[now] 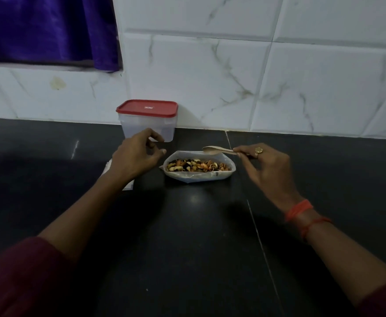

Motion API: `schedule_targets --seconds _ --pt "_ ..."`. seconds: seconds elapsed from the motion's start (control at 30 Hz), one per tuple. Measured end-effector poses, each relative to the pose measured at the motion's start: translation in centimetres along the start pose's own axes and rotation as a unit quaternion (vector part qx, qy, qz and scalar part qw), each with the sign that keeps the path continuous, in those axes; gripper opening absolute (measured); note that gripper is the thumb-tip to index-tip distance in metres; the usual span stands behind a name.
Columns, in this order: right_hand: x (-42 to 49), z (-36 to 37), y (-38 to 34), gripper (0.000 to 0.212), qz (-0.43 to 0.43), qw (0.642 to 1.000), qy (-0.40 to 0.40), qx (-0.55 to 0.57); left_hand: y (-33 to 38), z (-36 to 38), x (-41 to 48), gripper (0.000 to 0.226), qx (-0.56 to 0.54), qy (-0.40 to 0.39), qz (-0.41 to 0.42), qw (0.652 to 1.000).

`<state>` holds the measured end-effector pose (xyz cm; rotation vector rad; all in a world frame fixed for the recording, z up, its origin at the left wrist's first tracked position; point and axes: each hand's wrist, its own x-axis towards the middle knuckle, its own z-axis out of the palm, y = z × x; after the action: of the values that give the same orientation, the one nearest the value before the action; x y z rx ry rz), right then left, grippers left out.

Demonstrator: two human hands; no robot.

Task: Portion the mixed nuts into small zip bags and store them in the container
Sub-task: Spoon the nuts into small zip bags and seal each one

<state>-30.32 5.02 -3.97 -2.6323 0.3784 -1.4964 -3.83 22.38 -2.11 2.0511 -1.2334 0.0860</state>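
Two hands are hovering over the counter: your right hand is pinching the spoon, your left hand is hanging loosely curled, empty. Nuts are sitting near the back edge, beside the lidded container. You should be opening one of what look like bags before scooping.

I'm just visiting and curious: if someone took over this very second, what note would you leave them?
Left hand: holds nothing, fingers loosely curled, near the container.
Right hand: pinches the spoon by the open bag of mixed nuts.
Container: red lid on, by the wall.
Pale sheets under the left forearm, perhaps zip bags.
No filled bag in sight; scooping, sealing and storing remain.
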Motion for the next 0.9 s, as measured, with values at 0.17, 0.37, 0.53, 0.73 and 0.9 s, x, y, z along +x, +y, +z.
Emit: schedule_targets --seconds 0.17,0.37,0.53,0.73,0.9 --pt "-0.5 -0.6 0.3 0.016 -0.064 0.998 -0.004 0.002 -1.3 -0.1 -1.3 0.023 -0.026 0.009 0.009 1.0" --pt "-1.1 1.2 1.5 0.019 -0.069 0.994 -0.073 -0.047 -1.7 -0.1 -1.6 0.027 0.026 0.022 0.022 0.999" --pt "-1.1 1.6 1.3 0.018 0.078 0.992 -0.095 0.002 -2.3 -1.7 -1.2 0.027 0.082 0.051 -0.027 0.995" --pt "-1.6 1.5 1.9 0.019 0.165 0.98 -0.112 0.016 -5.2 -3.6 -0.7 0.019 0.152 0.013 -0.119 0.981" --pt "-2.0 1.7 1.7 0.027 0.146 0.978 -0.143 -0.034 -6.2 -4.3 -0.1 0.026 0.144 -0.093 -0.171 0.97"
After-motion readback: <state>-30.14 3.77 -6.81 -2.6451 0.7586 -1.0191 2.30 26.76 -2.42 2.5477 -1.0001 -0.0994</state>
